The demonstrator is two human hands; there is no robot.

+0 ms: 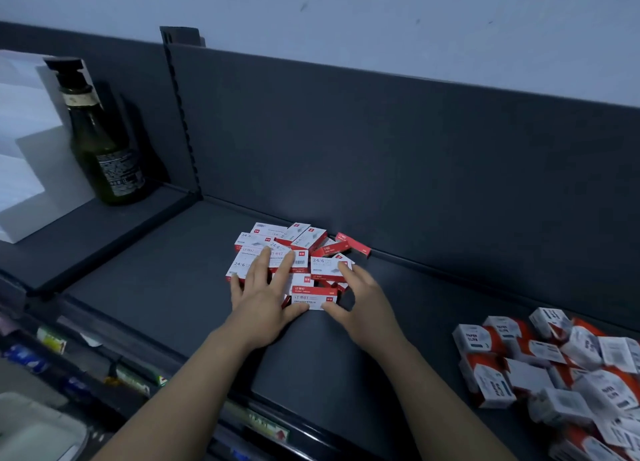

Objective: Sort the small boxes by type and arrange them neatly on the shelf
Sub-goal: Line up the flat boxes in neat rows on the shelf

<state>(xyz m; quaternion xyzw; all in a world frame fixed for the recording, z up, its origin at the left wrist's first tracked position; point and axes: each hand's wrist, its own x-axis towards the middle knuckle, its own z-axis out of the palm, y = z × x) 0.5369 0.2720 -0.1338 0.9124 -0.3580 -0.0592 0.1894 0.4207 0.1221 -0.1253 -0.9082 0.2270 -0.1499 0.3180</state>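
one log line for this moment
left hand: flat on staple boxes | right hand: touching their right side | paper clip boxes: heaped right, untouched

Noted bare shelf (pixel 145 287) left of the red-and-white box pile (pixel 277 249) — passable from the front. Found rearward reach blocked by the back panel (pixel 398 155). Noted an open strip between that pile and the orange-and-white box heap (pixel 554 374) at right. Found leftward travel stopped by the slotted upright (pixel 180 114).
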